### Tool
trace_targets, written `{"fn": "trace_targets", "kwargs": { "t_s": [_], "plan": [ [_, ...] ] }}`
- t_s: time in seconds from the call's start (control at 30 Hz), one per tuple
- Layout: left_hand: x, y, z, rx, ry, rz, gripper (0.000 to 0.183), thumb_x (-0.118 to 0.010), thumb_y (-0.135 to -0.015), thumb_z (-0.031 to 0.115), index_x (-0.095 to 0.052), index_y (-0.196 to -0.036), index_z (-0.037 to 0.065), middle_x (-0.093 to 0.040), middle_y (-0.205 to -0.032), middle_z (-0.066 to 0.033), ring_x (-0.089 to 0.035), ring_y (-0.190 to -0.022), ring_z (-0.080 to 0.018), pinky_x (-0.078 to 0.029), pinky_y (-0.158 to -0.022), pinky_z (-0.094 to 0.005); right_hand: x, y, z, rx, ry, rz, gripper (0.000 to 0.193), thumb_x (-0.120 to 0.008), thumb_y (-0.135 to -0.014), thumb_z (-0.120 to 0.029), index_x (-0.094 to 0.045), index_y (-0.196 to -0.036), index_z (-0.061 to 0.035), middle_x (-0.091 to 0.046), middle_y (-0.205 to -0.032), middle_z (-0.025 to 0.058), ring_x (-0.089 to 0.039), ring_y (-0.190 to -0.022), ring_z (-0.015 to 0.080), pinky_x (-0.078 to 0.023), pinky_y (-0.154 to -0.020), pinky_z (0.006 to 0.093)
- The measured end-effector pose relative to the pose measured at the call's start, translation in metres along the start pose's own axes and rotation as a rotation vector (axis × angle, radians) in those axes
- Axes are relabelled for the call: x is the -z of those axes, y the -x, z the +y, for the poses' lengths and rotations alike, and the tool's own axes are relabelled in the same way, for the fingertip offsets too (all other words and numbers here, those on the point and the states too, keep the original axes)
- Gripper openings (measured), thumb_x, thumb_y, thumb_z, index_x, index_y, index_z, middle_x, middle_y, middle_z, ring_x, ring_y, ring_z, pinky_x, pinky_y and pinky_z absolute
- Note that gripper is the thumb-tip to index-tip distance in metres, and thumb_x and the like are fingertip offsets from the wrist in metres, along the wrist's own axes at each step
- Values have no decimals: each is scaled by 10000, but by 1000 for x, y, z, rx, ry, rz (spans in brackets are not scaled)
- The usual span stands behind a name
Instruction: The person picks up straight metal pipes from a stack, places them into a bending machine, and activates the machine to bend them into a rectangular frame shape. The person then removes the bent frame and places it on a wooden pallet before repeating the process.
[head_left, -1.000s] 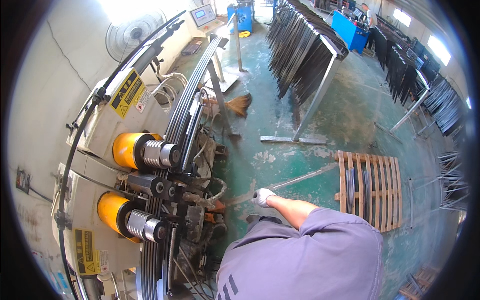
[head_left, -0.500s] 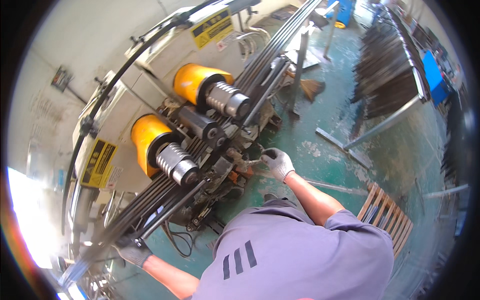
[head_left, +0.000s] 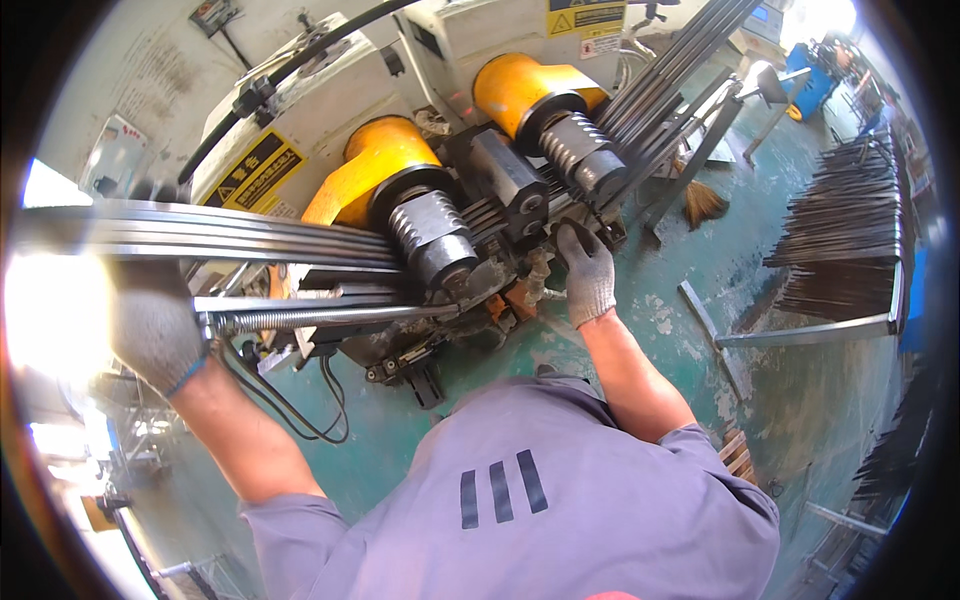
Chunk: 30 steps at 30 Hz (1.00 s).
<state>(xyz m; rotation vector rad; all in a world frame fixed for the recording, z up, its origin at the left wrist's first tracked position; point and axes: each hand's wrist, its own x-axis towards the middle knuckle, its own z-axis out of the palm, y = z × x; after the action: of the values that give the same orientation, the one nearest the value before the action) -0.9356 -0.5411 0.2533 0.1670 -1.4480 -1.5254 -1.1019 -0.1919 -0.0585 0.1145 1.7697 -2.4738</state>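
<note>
My left hand, in a grey work glove, is closed round a bundle of long metal bars at the left; blurred fingertips show above them. The bars run to the right across a machine, under its two yellow-hooded spindles. A spring-wrapped rod lies below the bars, beside my left wrist. My right hand, gloved too, is at the machine's front edge, just right of a dark metal block. Its fingers are bent together, and what they hold, if anything, is hidden.
One spindle stands out near me, another farther right. Black cables hang below the machine. A rack of dark strips stands at the right, with a metal beam on the green floor and a broom near the machine.
My left hand has moved up and forward, and the bars' left end has risen with it. My right hand has gone forward toward the block. The view has turned left.
</note>
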Motion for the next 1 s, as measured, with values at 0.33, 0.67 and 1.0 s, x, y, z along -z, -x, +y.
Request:
{"fn": "trace_targets", "kwargs": {
  "t_s": [0.33, 0.67, 1.0],
  "plan": [
    [-130, 12, 20, -143, -527, -392, 381, -664, -1011, 303, -679, -1194, -30, -729, -1076, -174, -731, -1022, -275, -567, -1002, -385, -30, -48, 1, 50, -405, -78, 260, -644, -993, -65, -671, -1232, 33, -719, -1142, 93, -686, -1063, 232, -548, -950, 373],
    [-175, 41, 34, -143, -556, -392, 158, -703, -917, 133, -632, -993, 15, -620, -860, -57, -617, -849, -188, -508, -853, -327, -56, -72, -23, -11, -293, -88, 302, -674, -999, -112, -677, -1285, -17, -688, -1216, 79, -666, -1088, 201, -556, -931, 357],
    [-150, 31, 42, -186, -500, -479, 91, -683, -911, 103, -671, -883, 17, -616, -827, -45, -588, -800, -174, -490, -814, -318, -69, -80, -12, 17, -233, -149, 335, -591, -1032, -104, -641, -1361, -68, -637, -1308, 47, -603, -1192, 172, -510, -1013, 346]
  ]
}}
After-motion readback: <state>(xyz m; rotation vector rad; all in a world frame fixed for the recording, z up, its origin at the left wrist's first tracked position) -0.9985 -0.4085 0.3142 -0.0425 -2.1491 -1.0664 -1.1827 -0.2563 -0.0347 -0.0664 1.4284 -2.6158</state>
